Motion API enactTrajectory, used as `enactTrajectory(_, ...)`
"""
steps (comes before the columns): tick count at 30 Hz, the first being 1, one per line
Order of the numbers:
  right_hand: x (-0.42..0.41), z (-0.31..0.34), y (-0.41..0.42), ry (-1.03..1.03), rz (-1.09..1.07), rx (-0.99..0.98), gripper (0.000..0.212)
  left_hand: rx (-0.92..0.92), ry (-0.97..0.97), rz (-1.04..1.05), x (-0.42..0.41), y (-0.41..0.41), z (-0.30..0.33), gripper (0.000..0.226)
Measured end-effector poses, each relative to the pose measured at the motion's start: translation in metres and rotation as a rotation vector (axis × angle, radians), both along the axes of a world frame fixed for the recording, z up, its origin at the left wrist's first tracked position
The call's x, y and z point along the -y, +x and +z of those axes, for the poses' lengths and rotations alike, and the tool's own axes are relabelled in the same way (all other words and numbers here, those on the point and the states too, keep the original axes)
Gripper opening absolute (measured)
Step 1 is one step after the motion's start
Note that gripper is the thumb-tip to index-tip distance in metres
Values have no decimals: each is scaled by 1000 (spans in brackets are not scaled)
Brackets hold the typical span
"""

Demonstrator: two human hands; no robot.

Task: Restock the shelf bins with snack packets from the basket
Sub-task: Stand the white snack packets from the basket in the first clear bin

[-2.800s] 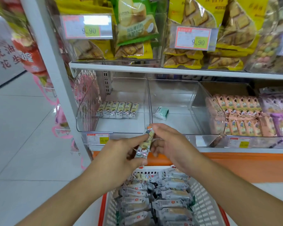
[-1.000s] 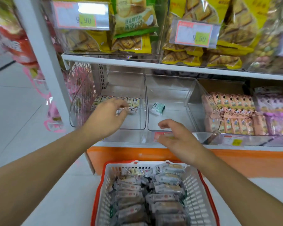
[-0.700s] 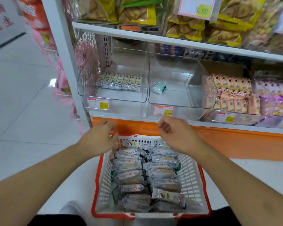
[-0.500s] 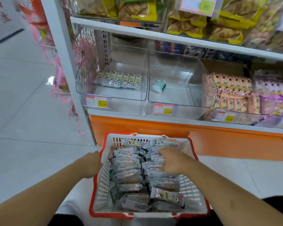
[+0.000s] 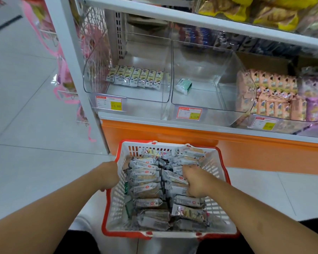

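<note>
A white basket with a red rim (image 5: pixel 221 173) sits on the floor before the shelf, filled with several silver snack packets (image 5: pixel 147 176). My left hand (image 5: pixel 108 176) grips the basket's left rim. My right hand (image 5: pixel 195 182) is down among the packets on the right side, its fingers curled into the pile; whether it holds one is hidden. On the shelf, the left clear bin (image 5: pixel 136 96) holds a row of several small packets (image 5: pixel 136 78). The middle clear bin (image 5: pixel 209 99) holds one green-and-white packet (image 5: pixel 184 86).
Bins to the right hold pink packets (image 5: pixel 272 96) and purple packets (image 5: pixel 316 99). Price tags (image 5: pixel 108 103) hang on the bin fronts. An orange base panel (image 5: pixel 191 140) runs under the shelf. A white upright post (image 5: pixel 75 59) stands left, with tiled floor beyond.
My left hand put a packet in the left bin, then dropped to the basket's left rim. My right hand came down from the shelf edge into the basket's packets.
</note>
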State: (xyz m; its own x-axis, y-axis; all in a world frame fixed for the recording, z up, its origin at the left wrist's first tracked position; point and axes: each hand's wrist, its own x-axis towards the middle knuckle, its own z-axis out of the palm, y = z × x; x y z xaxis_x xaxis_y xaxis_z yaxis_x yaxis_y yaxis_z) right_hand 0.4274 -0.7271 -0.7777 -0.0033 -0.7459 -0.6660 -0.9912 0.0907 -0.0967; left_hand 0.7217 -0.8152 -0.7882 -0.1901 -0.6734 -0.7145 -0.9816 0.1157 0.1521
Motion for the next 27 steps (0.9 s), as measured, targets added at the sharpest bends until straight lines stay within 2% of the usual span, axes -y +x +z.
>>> enactTrajectory(2,3,8,-3,26,0,10,35,7,1,-52,0,0,6,9)
enactTrajectory(4,6,20,-6,46,-43,58,30,66,-14,-128,0,1,13,11)
enactTrajectory(7,12,51,-9,75,-114,171,20,170,-111,-222,2,-2,32,27)
enactTrajectory(9,18,74,-10,56,-159,257,17,161,-196,-256,3,-12,59,34)
enactTrajectory(11,23,97,-7,10,-212,364,19,25,-257,-283,3,-26,90,33)
enactTrajectory(12,25,109,-5,-9,-229,407,18,-99,-247,-272,2,-33,105,33)
enactTrajectory(15,29,143,8,-46,-225,516,15,-429,-56,-229,-11,-51,147,41)
enactTrajectory(17,29,163,15,-75,-226,589,14,-530,7,-266,-24,-58,163,48)
enactTrajectory(19,28,176,19,-132,-252,657,18,-647,36,-236,-32,-62,165,44)
enactTrajectory(22,27,180,21,-287,-412,798,27,-848,82,1,-35,-67,164,28)
enactTrajectory(24,29,180,23,-416,-543,917,20,-965,92,214,-33,-69,166,24)
enactTrajectory(25,30,181,25,-485,-529,923,22,-1027,103,322,-30,-69,166,24)
enactTrajectory(27,27,181,32,-553,-351,875,42,-1113,117,482,-25,-68,168,26)
